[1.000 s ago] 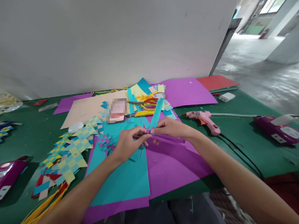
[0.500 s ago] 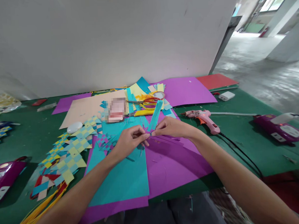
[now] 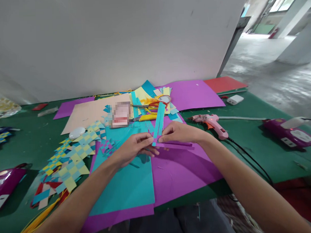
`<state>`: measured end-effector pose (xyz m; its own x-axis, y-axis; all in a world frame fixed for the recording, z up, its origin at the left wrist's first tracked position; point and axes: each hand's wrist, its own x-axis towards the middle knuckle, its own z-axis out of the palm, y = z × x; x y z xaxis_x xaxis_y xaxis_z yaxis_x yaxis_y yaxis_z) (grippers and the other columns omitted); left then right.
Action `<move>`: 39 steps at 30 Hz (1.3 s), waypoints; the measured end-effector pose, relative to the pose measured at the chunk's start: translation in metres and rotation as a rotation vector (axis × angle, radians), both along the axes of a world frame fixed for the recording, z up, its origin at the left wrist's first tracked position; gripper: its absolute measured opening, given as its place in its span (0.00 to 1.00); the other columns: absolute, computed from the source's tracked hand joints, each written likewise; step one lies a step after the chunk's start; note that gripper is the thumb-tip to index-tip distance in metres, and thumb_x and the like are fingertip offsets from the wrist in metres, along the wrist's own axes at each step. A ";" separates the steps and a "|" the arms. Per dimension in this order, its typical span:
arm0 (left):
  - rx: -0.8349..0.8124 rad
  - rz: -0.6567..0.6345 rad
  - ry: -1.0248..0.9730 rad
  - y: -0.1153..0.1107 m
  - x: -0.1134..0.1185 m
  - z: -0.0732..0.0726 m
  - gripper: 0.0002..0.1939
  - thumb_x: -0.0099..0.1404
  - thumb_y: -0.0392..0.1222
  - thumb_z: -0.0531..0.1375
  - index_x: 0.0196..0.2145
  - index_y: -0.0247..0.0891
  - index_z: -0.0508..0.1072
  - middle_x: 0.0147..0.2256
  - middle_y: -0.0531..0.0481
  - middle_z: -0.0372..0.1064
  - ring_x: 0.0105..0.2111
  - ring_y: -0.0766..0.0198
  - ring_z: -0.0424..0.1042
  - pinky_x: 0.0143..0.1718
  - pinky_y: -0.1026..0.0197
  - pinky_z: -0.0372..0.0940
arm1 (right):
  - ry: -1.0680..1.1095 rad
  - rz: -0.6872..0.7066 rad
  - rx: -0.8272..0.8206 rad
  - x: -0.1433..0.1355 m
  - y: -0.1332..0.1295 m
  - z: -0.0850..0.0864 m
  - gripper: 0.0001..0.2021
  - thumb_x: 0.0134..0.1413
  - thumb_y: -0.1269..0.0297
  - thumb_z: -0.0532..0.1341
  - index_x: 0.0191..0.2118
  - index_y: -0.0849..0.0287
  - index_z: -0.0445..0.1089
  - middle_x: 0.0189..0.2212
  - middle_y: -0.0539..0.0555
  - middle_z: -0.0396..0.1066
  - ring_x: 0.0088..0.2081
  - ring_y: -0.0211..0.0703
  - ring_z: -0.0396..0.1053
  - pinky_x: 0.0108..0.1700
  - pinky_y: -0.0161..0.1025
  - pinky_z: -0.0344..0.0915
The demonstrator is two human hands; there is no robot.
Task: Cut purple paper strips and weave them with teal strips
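the left hand (image 3: 131, 149) pinches turquoise strips (image 3: 160, 118) at their crossing with purple strips (image 3: 181, 145), gripped by the right hand (image 3: 179, 131) just beside; below the fingers spreads a turquoise sheet (image 3: 125, 190); rightward lies a pink glue gun (image 3: 209, 120).

The green worktop (image 3: 249, 136) carries a glue gun (image 3: 212, 121), a white adapter (image 3: 235, 99) and a purple power strip (image 3: 291, 134) on the right, and a second power strip (image 3: 7, 183) on the left. Purple paper (image 3: 184, 177) lies at its front edge; woven strips (image 3: 78, 152) and yellow tassels (image 3: 37, 219) lie to its left.
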<state>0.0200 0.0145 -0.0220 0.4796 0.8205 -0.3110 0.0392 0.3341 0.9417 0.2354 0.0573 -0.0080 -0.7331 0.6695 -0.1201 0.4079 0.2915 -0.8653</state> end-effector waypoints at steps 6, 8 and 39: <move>0.007 0.026 -0.025 0.001 -0.002 -0.009 0.12 0.60 0.46 0.66 0.28 0.34 0.71 0.25 0.49 0.73 0.28 0.64 0.77 0.30 0.65 0.71 | 0.025 0.056 -0.049 0.002 0.000 0.002 0.23 0.52 0.52 0.61 0.17 0.59 0.52 0.17 0.42 0.42 0.21 0.30 0.41 0.22 0.35 0.40; 0.018 0.039 -0.014 0.000 -0.002 -0.009 0.13 0.57 0.46 0.67 0.27 0.34 0.71 0.24 0.51 0.72 0.28 0.63 0.77 0.29 0.65 0.71 | 0.006 0.066 -0.054 0.002 -0.001 0.002 0.23 0.52 0.52 0.61 0.17 0.59 0.53 0.17 0.42 0.42 0.21 0.30 0.41 0.22 0.34 0.40; 0.252 0.104 0.234 -0.002 0.006 0.002 0.16 0.53 0.48 0.68 0.25 0.35 0.68 0.21 0.49 0.75 0.25 0.60 0.78 0.29 0.63 0.72 | -0.011 0.012 0.001 0.001 0.001 -0.001 0.20 0.53 0.56 0.58 0.17 0.59 0.54 0.17 0.44 0.43 0.21 0.31 0.42 0.23 0.35 0.42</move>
